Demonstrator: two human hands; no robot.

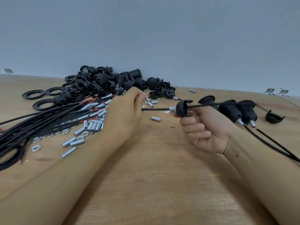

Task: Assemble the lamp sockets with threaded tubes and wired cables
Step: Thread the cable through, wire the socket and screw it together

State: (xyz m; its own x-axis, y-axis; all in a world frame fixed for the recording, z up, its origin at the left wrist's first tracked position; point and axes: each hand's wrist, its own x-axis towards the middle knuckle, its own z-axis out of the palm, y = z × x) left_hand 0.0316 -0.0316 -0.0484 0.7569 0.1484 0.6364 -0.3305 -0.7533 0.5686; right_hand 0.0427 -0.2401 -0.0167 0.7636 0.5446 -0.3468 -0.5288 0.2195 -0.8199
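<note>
I see my right hand gripping a black socket cap, cable threaded through it; my left hand pinches that cable just beyond the cap's metal tube.

No writing, label, brand, number or sign can be read anywhere in view.
</note>
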